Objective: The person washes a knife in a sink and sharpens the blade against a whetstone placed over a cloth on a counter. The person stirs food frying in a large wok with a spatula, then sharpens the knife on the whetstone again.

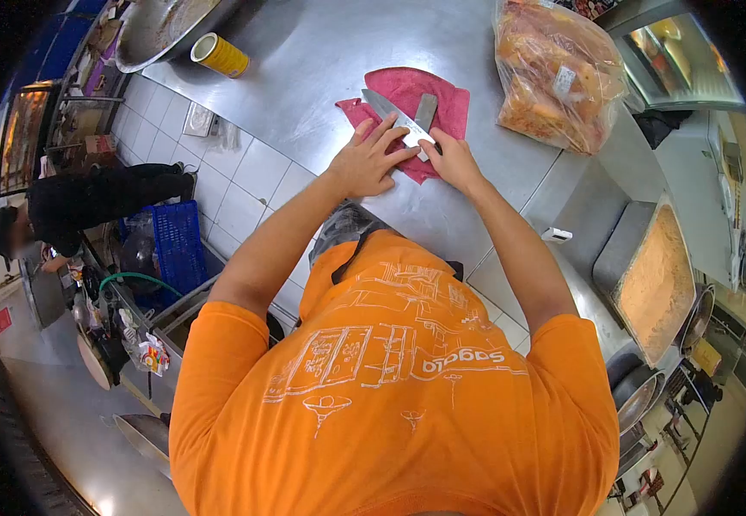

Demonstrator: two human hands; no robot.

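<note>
A knife (406, 126) with a broad metal blade lies slantwise over a red cloth (448, 99) on the steel table. Its tip points up and to the left. Under or against the blade is a grey sharpening stone (426, 111), partly covered. My left hand (366, 162) rests with fingers stretched and spread, the fingertips touching the flat of the blade. At the handle end, my right hand (454, 162) is closed around the knife; the handle itself is mostly hidden by the fingers.
A clear bag of raw meat (553, 73) sits at the table's right. A yellow can (220, 56) and a large metal pan (162, 30) stand at the left. A tray of brownish powder (655, 279) is at right. Another person (89, 202) works at far left near a blue crate (178, 245).
</note>
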